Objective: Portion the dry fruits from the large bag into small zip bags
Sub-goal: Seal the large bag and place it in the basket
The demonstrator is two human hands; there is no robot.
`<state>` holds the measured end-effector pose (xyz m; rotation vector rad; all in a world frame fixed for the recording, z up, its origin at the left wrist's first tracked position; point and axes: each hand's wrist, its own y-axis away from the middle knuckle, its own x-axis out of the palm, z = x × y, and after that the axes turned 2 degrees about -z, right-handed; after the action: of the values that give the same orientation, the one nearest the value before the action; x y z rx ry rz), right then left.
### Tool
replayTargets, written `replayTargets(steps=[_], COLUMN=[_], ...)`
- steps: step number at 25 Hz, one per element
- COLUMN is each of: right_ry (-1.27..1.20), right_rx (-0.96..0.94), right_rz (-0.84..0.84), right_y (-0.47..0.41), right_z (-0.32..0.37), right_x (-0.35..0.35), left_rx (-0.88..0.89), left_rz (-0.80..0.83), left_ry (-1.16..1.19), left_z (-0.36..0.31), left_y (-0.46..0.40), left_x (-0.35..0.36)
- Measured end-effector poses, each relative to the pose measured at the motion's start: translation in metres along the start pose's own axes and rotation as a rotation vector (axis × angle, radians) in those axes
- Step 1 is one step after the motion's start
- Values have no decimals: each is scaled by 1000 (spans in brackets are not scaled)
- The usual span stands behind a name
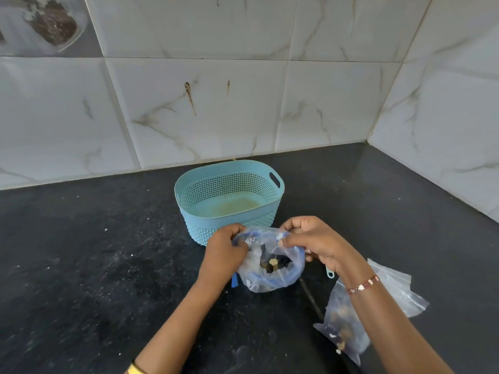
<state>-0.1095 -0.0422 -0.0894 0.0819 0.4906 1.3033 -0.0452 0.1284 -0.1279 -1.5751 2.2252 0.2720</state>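
A small zip bag (272, 261) with dry fruits (272, 264) is pinched at its top by the left hand (224, 256) and right hand (318, 244) fingers, near a blue basket (229, 195).

Single head-mounted view, wide-angle, looking forward and steeply down from above the person's own forearms. The dark table (108, 265) fills the lower half; the tiled wall (189, 103) rises behind it and meets a side wall in a corner at upper right. Straight tile joints bow outward toward the frame edges. Both hands, left hand (224, 255) and right hand (321, 244), lie close below the lens near frame centre, with a blue basket (229, 222) just beyond them. No second view is provided.
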Motion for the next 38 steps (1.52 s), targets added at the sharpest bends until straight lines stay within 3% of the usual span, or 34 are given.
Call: replayTargets(steps=[5,6,8,10,11,14,18,21,23,25,29,33,35,36,38], right_ry=[544,593,550,454,388,58,-497,-604,-658,-656,-439,65,389,510,598], right_rx=[-215,-246,-231,-145,-101,-3,29,-29,-53,-40,-25,-174,-277,-299,-290], right_rz=[-504,-548,-562,-537,-507,-364,-17,200,256,179,-75,-446,-611,-648,-629], right_y=[7,9,9,5,3,4,8,6,7,8,11,18,23,25,27], right_z=[5,4,0,-4,-5,-7,-8,-14,-17,-16,-9,-2,0,0,1], right_x=[28,31,32,25,21,15,3,-9,-10,-6,9,28,39,43,39], left_rx=[171,153,-32,-269,-324,-312,-363,-379,-361,-306,-97,-56,-31,-46,-235], left_rz=[-71,-40,124,335,417,554,411,289,200,109,-24,-27,7,56,218], left_ry=[-275,-252,69,457,503,355,516,559,493,327,-212,-685,-641,-475,-17], left_z=[-10,-11,-11,-6,-3,2,2,-1,-5,-4,-8,-26,-27,-22,-13], left_y=[8,9,7,6,6,16,20,17,15,11,7,14,12,7,-1], left_x=[2,2,-5,-19,-24,-27,-19,-19,-19,-17,-19,-19,-16,-16,-21])
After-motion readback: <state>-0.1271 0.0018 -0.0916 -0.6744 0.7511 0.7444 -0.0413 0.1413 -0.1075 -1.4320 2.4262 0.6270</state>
